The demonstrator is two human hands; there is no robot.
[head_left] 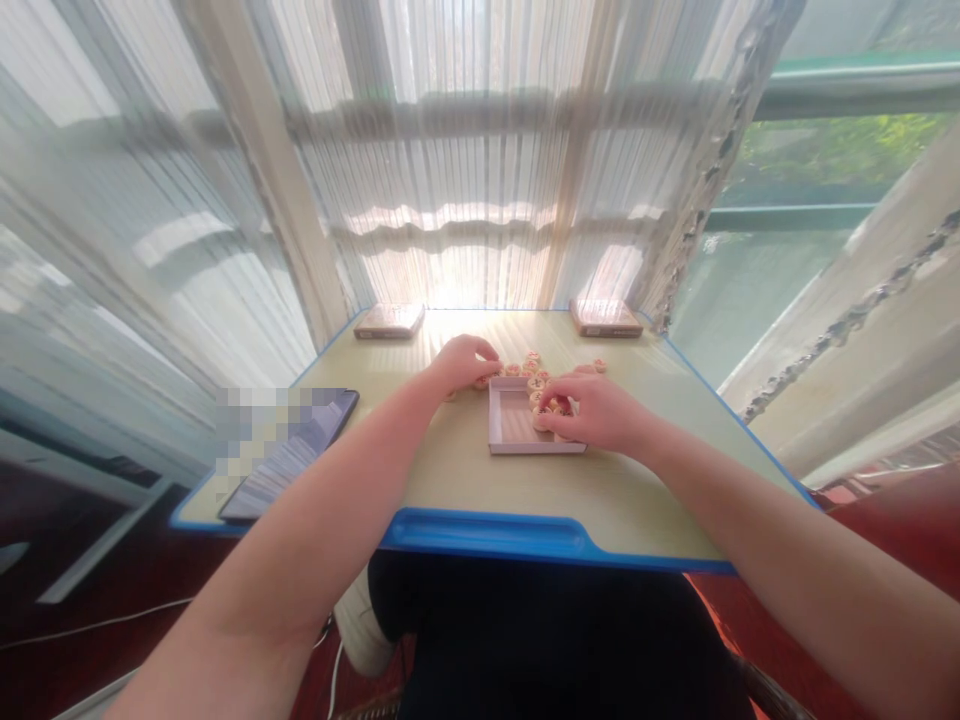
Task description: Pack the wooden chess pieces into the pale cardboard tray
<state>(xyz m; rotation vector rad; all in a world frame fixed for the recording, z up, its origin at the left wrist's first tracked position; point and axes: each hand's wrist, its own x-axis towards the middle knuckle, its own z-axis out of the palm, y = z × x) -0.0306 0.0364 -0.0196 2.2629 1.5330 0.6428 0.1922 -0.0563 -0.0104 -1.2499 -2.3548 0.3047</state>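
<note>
Round wooden xiangqi pieces lie loosely piled at the back edge of a shallow white box, some inside its right part. My left hand is beside the pile, behind the box's left corner. Its fingers curve apart over a few pieces, touching them; its underside is hidden. My right hand reaches over the box's right side. Thumb and fingers close around several pieces there, and the palm hides the box's right wall.
A tablet-like dark device lies at the table's left. Two flat boxes stand at the far corners, left and right. A lone piece sits behind my right hand. The blue-edged table has a front groove.
</note>
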